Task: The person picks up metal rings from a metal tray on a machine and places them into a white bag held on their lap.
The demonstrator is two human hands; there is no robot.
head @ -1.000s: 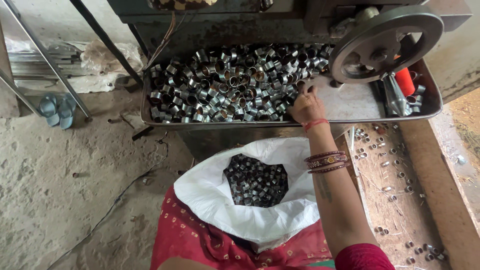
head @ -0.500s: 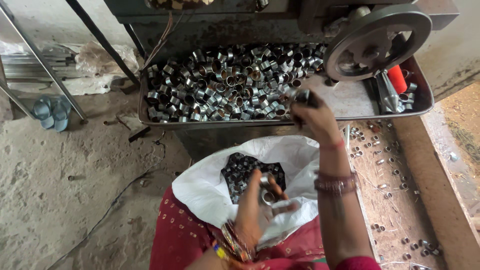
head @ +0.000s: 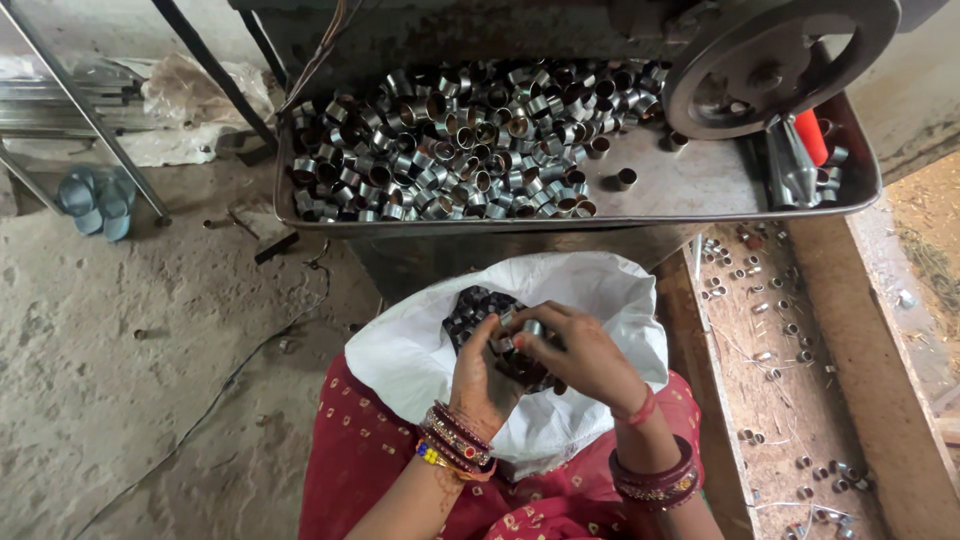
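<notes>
Two hands, left hand (head: 483,372) and right hand (head: 578,352), are clamping short shiny metal sleeve rings (head: 527,329) together over the white woven sack's (head: 420,345) open mouth, best held level.

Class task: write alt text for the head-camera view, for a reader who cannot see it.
Seen from above, a person's left hand and right hand meet over an open white sack of small dark metal rings on their lap, fingering a ring. Ahead, a metal tray holds a heap of shiny rings beside a machine's large wheel.
</notes>
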